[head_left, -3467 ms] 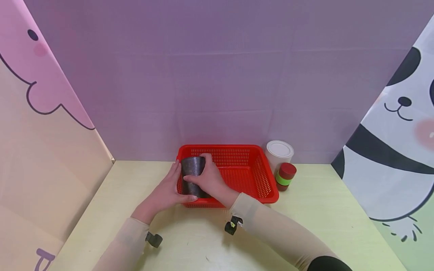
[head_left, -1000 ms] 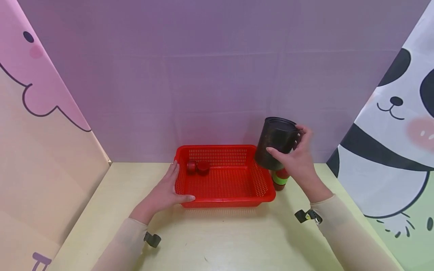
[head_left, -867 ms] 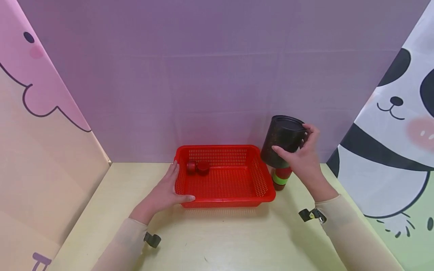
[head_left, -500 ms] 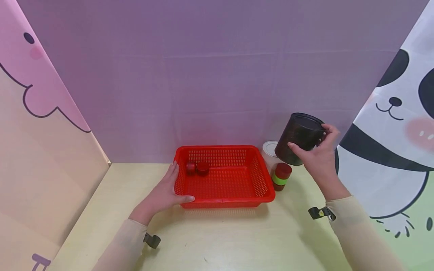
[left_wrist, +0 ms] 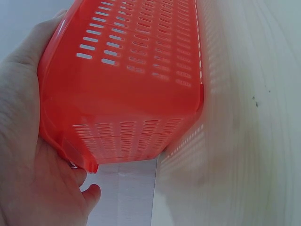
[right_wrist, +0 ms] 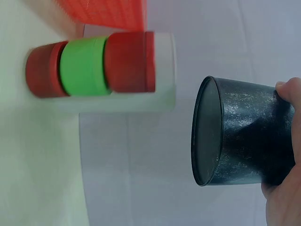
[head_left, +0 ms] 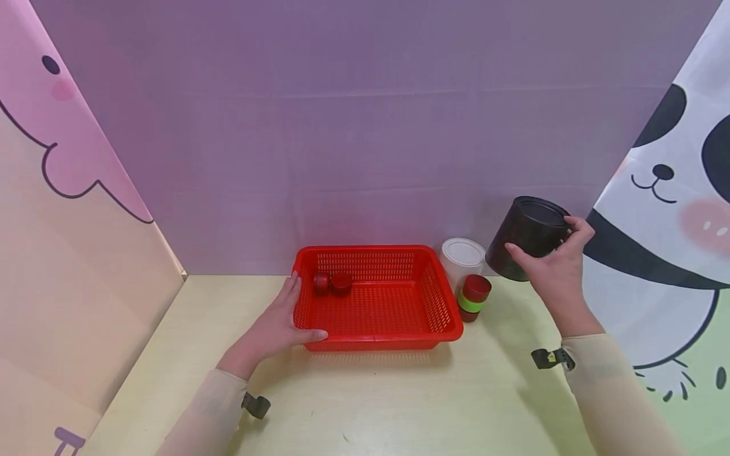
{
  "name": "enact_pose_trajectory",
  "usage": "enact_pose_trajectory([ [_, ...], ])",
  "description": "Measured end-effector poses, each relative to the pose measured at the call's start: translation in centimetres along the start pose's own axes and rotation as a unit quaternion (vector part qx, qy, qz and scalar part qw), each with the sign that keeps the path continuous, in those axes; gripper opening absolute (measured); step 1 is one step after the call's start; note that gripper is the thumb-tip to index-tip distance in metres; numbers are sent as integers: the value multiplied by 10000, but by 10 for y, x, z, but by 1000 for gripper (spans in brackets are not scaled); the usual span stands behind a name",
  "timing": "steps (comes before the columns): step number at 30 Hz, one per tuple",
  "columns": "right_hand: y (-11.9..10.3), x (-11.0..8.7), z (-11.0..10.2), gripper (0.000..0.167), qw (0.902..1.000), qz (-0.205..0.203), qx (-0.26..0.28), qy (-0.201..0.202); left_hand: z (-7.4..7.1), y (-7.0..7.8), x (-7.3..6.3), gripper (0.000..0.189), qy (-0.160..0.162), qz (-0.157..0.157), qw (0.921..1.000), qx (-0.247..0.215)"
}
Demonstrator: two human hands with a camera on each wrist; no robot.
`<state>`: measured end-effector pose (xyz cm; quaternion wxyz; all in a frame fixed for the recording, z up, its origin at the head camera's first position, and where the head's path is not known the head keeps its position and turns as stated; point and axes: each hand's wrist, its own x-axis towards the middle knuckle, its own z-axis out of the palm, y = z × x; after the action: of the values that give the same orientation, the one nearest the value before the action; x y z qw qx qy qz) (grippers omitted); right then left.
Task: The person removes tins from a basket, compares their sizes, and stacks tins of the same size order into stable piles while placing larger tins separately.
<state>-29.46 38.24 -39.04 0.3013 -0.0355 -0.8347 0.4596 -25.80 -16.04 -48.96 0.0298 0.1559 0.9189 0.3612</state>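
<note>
A black can point(head_left: 529, 239) with a recessed round end is in my right hand point(head_left: 556, 263), fingers and thumb round its upper part. It hangs tilted above the table's right side, right of a white lidded can point(head_left: 459, 263). In the right wrist view, the black can point(right_wrist: 249, 134) shows its flat end toward the jars. My left hand point(head_left: 279, 320) holds the front left corner of the red basket point(head_left: 376, 338), thumb along the front rim. In the left wrist view, fingertips point(left_wrist: 92, 194) curl past the basket's rim. Two small red round items point(head_left: 341, 283) lie inside at the left.
A stack of red, green and red round containers point(head_left: 474, 297) stands beside the basket's right wall, in front of the white can. A purple cloth point(head_left: 365, 126) hangs behind the pale wooden table point(head_left: 365, 399). A panda-printed panel point(head_left: 644, 316) borders the right.
The black can, first inside the basket, has been lifted out and carried right past the white can by my right hand. My left hand has stayed on the basket.
</note>
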Motion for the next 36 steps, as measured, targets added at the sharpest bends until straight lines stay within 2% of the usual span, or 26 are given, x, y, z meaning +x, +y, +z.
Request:
enact_pose_trajectory([
  [12, 29, 7, -3, 114, 9995, 184, -176, -165, -3, 5, -2, 141, 15, -13, 10000, -25],
  [21, 64, 8, 5, 115, 9994, 21, -258, -250, -3, 4, -2, 141, -6, -25, 10000, -18],
  [28, 74, 4, 14, 119, 9978, -156, -290, -582, -3, 3, -3, 141, -15, -81, 10000, 51],
  [36, 88, 2, 19, 119, 9962, -297, -456, -677, -1, 2, 0, 141, -6, -43, 10000, -44],
])
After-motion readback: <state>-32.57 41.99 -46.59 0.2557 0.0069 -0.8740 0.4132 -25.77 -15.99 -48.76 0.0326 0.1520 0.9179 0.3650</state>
